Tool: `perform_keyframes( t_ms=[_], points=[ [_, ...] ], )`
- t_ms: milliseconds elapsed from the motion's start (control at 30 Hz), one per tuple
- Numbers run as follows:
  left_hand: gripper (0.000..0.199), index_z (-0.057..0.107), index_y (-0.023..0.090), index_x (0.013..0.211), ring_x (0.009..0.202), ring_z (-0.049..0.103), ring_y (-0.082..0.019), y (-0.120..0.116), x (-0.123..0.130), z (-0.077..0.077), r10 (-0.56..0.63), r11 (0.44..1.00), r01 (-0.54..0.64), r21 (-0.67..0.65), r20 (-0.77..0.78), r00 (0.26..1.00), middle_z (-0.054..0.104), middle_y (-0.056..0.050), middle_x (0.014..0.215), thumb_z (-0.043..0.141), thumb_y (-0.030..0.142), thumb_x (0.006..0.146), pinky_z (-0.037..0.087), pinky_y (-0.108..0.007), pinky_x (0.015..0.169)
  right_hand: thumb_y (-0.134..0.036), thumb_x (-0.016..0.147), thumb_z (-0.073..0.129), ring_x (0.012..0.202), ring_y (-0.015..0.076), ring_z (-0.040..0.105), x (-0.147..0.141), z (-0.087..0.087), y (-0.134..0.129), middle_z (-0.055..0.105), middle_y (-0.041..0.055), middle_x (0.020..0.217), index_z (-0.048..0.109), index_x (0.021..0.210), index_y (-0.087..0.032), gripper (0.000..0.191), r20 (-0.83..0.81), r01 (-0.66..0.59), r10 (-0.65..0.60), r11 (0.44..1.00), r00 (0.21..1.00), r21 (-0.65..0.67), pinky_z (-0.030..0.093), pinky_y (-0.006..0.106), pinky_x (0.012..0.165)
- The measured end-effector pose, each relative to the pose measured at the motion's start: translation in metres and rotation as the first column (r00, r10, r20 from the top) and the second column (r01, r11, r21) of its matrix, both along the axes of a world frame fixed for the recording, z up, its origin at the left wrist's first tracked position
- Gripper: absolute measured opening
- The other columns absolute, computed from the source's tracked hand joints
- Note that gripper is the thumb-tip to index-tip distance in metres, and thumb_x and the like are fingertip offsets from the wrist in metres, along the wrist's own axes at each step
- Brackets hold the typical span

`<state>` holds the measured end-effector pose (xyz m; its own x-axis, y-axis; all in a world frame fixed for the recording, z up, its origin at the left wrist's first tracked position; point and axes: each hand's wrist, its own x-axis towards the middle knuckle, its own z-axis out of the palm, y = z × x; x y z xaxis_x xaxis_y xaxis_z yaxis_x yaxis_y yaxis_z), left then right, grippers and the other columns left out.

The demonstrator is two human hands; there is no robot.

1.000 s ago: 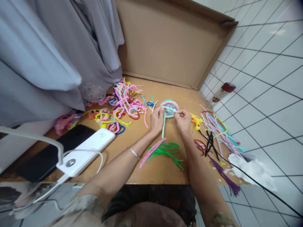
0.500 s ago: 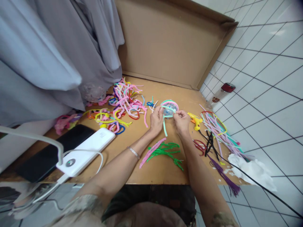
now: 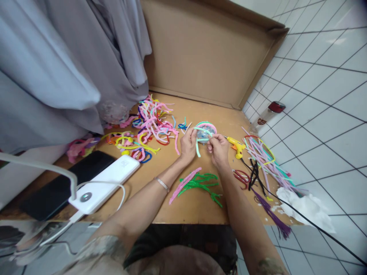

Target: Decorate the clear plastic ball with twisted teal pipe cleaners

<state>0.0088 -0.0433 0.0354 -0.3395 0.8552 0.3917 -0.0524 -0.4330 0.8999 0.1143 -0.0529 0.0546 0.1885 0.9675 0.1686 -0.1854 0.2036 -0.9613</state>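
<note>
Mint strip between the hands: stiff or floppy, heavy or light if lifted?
The mint strip is probably light, being so slim. It likely bends easily yet may hold shape: it arcs from left hand to right hand.

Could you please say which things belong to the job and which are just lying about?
In use:
pale green strip, held by left hand and right hand
clear round object by the hands

Seemingly lying about:
white power bank
bottle
</note>
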Motion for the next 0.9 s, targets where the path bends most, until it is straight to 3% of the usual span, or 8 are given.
perform_keyframes(
  t_ms=[200, 333, 467, 633, 900],
  points=[
    [0.014, 0.062, 0.019, 0.074, 0.063, 0.048, -0.011, 0.001, -0.001, -0.002, 0.003, 1.0, -0.003, 0.003, 0.015, 1.0, 0.055, 0.002, 0.067, 0.057, 0.023, 0.087, 0.035, -0.02, 0.062, -0.034, 0.063, 0.071, 0.04, 0.0048, 0.042, -0.01, -0.002, -0.006, 0.054, -0.0083, 0.053, 0.055, 0.077, -0.02, 0.026, -0.114, -0.117, 0.112, 0.992, 0.987, -0.04, 0.031, 0.018, 0.038],
    [0.016, 0.061, 0.02, 0.075, 0.06, 0.046, -0.011, -0.001, -0.001, -0.001, -0.008, 1.0, 0.008, -0.006, -0.007, 1.0, 0.052, 0.002, 0.064, 0.056, 0.025, 0.088, 0.034, -0.02, 0.059, -0.043, 0.06, 0.075, 0.036, 0.0049, 0.041, -0.018, -0.007, -0.009, 0.052, -0.0074, 0.049, 0.054, 0.065, -0.019, 0.032, -0.031, -0.184, 0.182, 0.977, 0.983, -0.11, 0.031, 0.018, 0.035],
    [0.021, 0.059, 0.019, 0.077, 0.058, 0.045, -0.011, 0.0, -0.002, -0.004, 0.033, 0.999, -0.027, 0.045, -0.125, 0.992, 0.051, 0.002, 0.063, 0.05, 0.03, 0.092, 0.033, -0.021, 0.056, -0.047, 0.057, 0.078, 0.033, 0.0047, 0.038, -0.018, -0.008, -0.009, 0.049, -0.007, 0.041, 0.054, 0.057, -0.019, 0.038, 0.031, -0.234, 0.242, 0.959, 0.97, -0.161, 0.026, 0.018, 0.031],
    [0.027, 0.059, 0.018, 0.084, 0.064, 0.051, -0.011, 0.005, -0.002, -0.012, 0.104, 0.989, -0.073, 0.132, -0.243, 0.965, 0.058, 0.0, 0.072, 0.042, 0.036, 0.096, 0.038, -0.021, 0.06, -0.04, 0.049, 0.082, 0.034, 0.0043, 0.041, -0.013, -0.004, -0.009, 0.052, -0.0062, 0.041, 0.058, 0.056, -0.018, 0.033, -0.041, -0.264, 0.261, 0.942, 0.964, -0.207, 0.032, 0.017, 0.033],
    [0.029, 0.061, 0.018, 0.087, 0.067, 0.056, -0.011, 0.005, -0.001, -0.016, 0.12, 0.986, -0.079, 0.148, -0.291, 0.949, 0.062, 0.0, 0.074, 0.04, 0.036, 0.097, 0.041, -0.021, 0.062, -0.03, 0.046, 0.079, 0.033, 0.0039, 0.043, -0.011, -0.001, -0.009, 0.053, -0.0053, 0.04, 0.057, 0.051, -0.017, 0.026, -0.098, -0.301, 0.285, 0.913, 0.954, -0.277, 0.034, 0.016, 0.034]
  ],
)
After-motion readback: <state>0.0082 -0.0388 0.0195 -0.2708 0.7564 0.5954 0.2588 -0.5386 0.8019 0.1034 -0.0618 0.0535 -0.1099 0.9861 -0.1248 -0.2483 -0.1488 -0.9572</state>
